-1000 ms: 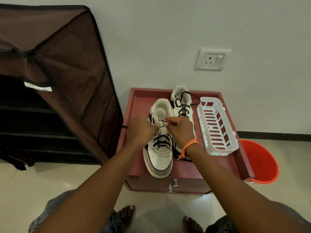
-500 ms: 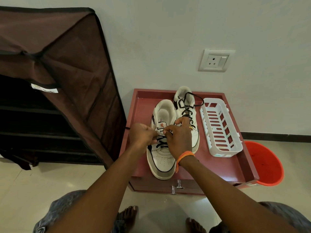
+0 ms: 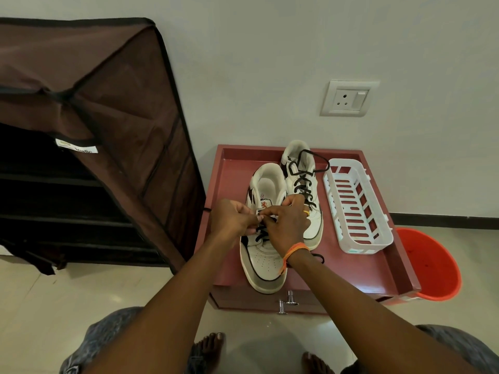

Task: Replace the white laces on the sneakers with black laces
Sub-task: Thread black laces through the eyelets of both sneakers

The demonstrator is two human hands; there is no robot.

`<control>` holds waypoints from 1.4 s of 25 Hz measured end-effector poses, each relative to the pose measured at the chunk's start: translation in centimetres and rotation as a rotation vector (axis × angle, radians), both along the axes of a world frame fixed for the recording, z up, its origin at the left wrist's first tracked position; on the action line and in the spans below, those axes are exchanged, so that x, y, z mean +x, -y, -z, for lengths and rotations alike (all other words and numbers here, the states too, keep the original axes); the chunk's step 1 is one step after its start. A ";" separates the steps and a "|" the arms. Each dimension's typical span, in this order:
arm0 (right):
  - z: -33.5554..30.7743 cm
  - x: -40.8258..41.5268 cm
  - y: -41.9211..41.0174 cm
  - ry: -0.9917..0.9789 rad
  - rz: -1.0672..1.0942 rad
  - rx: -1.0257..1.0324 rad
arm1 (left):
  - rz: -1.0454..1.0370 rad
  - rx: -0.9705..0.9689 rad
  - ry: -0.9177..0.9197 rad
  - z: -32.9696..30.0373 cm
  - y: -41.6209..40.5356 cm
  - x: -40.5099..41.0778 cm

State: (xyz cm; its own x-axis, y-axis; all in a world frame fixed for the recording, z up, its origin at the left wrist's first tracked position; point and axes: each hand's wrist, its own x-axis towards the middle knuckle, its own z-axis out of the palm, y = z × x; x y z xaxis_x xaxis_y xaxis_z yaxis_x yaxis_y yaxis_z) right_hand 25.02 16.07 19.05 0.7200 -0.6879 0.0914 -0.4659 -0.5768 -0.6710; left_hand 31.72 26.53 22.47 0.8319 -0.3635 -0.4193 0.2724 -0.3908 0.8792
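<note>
With my left hand [image 3: 232,220] and right hand [image 3: 286,225] both pinching the black lace [image 3: 263,232] over the near sneaker [image 3: 266,238], I judge a slipped grip could pull it from an eyelet.

Cloth, plastic, leather-look and polished tile

The sneakers [image 3: 266,238] have smooth white uppers and matt black laces [image 3: 303,182]; the basket [image 3: 356,209] and bucket [image 3: 432,265] are glossy plastic; the worktop [image 3: 229,179] is smooth maroon with shiny metal knobs [image 3: 289,302]; the rack cover [image 3: 108,90] is matt brown cloth; the floor [image 3: 81,292] is glossy.
</note>
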 end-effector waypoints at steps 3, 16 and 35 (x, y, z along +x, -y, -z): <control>-0.5 0.1 0.0 -0.057 -0.007 0.040 | -0.055 -0.022 -0.129 -0.6 -0.1 0.4; -3.6 0.0 5.1 -0.268 -0.404 0.105 | -0.012 0.183 0.365 -3.3 -1.5 4.9; -4.0 -2.3 4.9 -0.491 -0.465 0.010 | 0.084 0.286 0.010 -0.9 1.8 2.8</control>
